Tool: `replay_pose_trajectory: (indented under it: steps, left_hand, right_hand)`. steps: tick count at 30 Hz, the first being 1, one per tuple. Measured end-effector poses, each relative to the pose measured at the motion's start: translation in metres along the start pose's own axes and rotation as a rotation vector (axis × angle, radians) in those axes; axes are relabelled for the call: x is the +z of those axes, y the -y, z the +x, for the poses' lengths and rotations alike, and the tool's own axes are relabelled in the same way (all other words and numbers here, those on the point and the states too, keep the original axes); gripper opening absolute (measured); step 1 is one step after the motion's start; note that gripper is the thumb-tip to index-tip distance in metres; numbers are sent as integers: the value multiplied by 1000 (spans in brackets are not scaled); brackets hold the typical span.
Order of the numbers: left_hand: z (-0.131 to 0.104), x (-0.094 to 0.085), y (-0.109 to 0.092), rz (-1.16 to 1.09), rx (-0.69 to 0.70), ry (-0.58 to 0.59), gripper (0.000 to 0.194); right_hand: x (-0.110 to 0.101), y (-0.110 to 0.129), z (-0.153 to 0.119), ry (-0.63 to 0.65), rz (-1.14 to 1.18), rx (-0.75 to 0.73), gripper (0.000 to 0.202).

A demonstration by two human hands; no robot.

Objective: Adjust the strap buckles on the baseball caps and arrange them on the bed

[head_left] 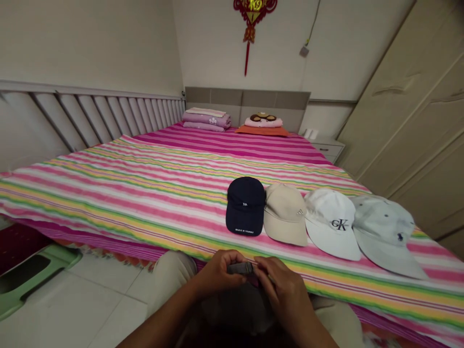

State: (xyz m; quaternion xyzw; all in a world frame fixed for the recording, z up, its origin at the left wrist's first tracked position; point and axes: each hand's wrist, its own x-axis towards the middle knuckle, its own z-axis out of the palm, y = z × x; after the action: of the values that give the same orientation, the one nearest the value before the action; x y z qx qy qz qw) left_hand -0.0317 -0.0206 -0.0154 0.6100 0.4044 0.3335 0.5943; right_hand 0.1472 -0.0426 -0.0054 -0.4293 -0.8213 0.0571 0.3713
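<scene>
My left hand pinches a dark grey strap with a buckle, just past the bed's near edge. Close beside it, my right hand has its fingers closed at the strap's other end. Below both hands a dark cap hangs over my lap, mostly in shadow. On the striped bed lie a navy cap, a beige cap, a white cap and a pale grey cap, side by side with brims toward me.
The striped bedspread spans the view. Folded purple bedding and a pink pile sit by the headboard. A green stool stands at left, a nightstand and wardrobe at right.
</scene>
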Motion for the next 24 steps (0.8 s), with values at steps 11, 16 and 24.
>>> replay_pose_trajectory:
  steps: [11,16,24]
  left_hand:
    - [-3,9,-13,381,114,-114,16]
    - [-1,16,-9,431,151,-155,24]
    - [2,15,-1,310,141,-143,27]
  right_hand:
    - [14,6,-3,8,-338,-190,28]
    - [16,-3,-1,83,5,153,20]
    - [15,-10,-4,115,464,517,22]
